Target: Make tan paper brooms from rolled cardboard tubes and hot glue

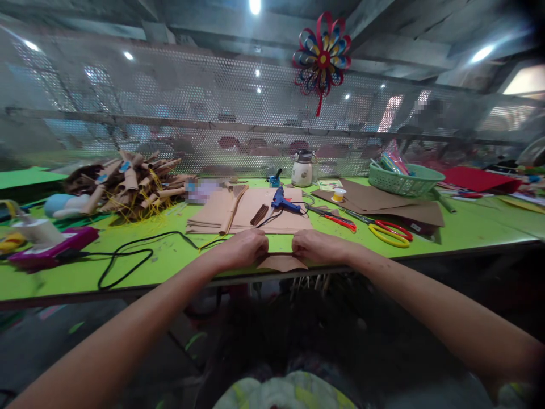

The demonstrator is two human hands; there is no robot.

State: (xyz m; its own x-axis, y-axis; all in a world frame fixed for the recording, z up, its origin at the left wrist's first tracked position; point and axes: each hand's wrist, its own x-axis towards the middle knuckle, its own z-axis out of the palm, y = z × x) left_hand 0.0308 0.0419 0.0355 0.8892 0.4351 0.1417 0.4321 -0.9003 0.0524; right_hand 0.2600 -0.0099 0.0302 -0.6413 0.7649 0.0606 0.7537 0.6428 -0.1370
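Between my hands, at the table's front edge, lies a small piece of brown kraft paper [283, 262] with a fold along its far side. My left hand [250, 248] pinches its left end, and my right hand [307, 246] pinches the right end, fingers curled in on both. Just beyond them is a stack of brown paper sheets [204, 218]. On that stack rest a blue hot glue gun [284, 201], a few dark brown strips [259, 215] and a rolled length of paper [233, 209].
Red-and-yellow-handled scissors [389, 232] and a red-handled tool [340, 222] lie to the right. A green basket [404, 180] and patterned jug [302, 169] stand behind. Leftward are a heap of paper rolls [136, 190], a black cable [113, 264] and a purple power strip [55, 250].
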